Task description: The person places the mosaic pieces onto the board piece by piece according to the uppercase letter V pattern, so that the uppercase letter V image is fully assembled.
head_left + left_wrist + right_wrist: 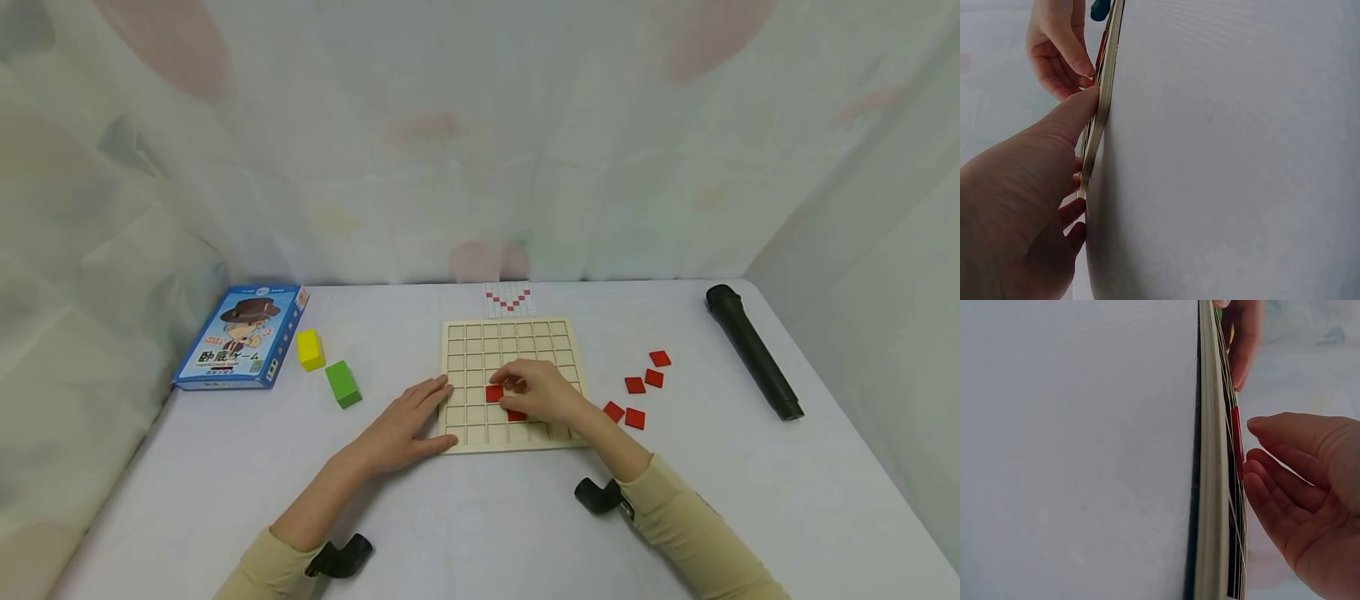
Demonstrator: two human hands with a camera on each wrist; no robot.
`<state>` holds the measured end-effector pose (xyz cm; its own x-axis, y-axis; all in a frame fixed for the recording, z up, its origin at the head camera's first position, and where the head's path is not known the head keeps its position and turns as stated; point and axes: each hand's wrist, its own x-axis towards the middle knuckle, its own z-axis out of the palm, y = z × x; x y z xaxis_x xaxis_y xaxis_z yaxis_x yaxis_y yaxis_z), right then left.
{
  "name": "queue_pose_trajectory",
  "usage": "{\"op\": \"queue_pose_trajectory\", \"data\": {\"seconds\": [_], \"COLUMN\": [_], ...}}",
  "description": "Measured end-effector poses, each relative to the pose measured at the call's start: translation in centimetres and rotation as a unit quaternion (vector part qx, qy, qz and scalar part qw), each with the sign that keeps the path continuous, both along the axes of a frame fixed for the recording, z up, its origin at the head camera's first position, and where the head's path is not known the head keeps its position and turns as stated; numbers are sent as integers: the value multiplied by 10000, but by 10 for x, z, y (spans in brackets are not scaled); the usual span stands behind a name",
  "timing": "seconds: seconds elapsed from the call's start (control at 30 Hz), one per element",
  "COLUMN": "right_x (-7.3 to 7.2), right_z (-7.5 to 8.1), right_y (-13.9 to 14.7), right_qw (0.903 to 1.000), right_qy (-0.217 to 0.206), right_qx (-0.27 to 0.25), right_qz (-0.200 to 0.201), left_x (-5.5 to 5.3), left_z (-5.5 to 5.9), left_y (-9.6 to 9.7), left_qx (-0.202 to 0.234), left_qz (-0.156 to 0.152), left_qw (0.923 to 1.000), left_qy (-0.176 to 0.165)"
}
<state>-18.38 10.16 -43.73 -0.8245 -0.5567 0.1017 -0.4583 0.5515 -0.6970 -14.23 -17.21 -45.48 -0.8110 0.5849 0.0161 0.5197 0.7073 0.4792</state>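
Note:
A pale wooden grid board lies flat on the table. Two red square tiles show on it: one tile near the middle, and another tile one row nearer, partly covered by the right hand. My left hand rests at the board's left edge with fingers spread, thumb on the near corner. Over the middle of the board, my right hand has its fingertips close to the tiles. In the right wrist view its fingers are loosely bent, with nothing between them and the thumb.
Several loose red tiles lie right of the board. Behind it is a small pattern card with red squares. A blue game box, a yellow block and a green block stand left; a black microphone lies far right.

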Motion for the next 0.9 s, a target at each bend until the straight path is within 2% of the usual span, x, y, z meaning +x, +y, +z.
{"op": "queue_pose_trajectory", "data": {"seconds": [0.13, 0.3, 0.53, 0.73, 0.9], "right_x": [3, 4, 10, 20, 31], "right_z": [2, 6, 9, 8, 10], "right_y": [6, 27, 70, 110, 132], "right_qw": [9998, 9993, 9965, 9929, 9904], "right_qy": [-169, -162, -216, -112, -42], "right_qx": [-61, -139, 55, 254, 587], "right_qz": [-131, -319, -808, -1160, -1250], "left_x": [0, 0, 0, 0, 0], "left_z": [0, -2, -4, -4, -3], "left_y": [0, 0, -1, -2, 0], "left_qx": [10, -24, -38, -11, -7], "left_qz": [-22, -35, 52, 82, 28], "left_qw": [10000, 10000, 10000, 10000, 10000], "left_qy": [-42, 39, 26, -39, -33]}}
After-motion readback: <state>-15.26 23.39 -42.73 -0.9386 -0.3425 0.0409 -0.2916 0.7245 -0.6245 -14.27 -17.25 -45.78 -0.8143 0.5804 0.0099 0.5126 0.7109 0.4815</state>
